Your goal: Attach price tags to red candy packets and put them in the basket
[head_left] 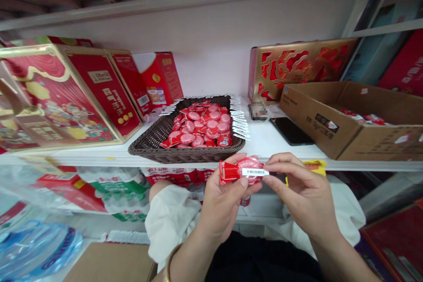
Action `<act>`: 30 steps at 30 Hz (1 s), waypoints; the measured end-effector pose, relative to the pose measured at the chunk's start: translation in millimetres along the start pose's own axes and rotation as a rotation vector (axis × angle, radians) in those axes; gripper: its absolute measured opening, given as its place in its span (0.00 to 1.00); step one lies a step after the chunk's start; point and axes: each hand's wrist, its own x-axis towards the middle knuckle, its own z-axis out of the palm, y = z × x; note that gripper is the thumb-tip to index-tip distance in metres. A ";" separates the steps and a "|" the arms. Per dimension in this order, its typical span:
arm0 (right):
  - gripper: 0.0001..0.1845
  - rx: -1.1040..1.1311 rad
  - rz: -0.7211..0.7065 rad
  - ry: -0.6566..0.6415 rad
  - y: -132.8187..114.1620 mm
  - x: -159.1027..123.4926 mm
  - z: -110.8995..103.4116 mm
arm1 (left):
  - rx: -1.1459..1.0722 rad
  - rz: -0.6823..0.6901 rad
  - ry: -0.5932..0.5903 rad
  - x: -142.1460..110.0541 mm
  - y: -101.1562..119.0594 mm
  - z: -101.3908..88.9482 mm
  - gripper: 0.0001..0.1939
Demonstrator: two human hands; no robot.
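Note:
My left hand (220, 205) holds a small red wrapped packet (228, 172) with a round, pinkish patterned middle, its thumb pressing from the front. A white barcode label (253, 172) lies across the packet's right part. At the label's right end, the thumb and fingers of my right hand (307, 196) are pinched together on it. Whether the label is fully stuck down I cannot tell. Just behind my hands, a dark woven basket (150, 147) holds many similar red packets (201, 125). White label strips (238, 119) line the basket's right and back rims.
An open cardboard box (380, 145) with red packets inside stands on the right of the white shelf (261, 139). Beside it lies a black phone (292, 131). Red gift boxes (105, 83) stand at left, a gold box (297, 64) behind. Bottled drink packs (122, 189) sit below.

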 end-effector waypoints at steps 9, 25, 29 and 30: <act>0.05 -0.037 0.030 0.006 4.6 -2.9 6.3 | -0.008 0.013 0.038 1.6 -3.9 -1.5 0.19; 0.11 -0.025 0.090 -0.014 7.5 -7.3 9.3 | 0.164 0.107 0.105 7.0 -15.4 -7.6 0.15; 0.07 -0.040 0.159 -0.016 9.2 -7.7 12.6 | 0.173 0.155 0.110 7.2 -16.6 -8.5 0.12; 0.06 -0.041 0.162 -0.016 9.5 -7.7 13.3 | 0.173 0.156 0.110 7.3 -16.7 -8.7 0.12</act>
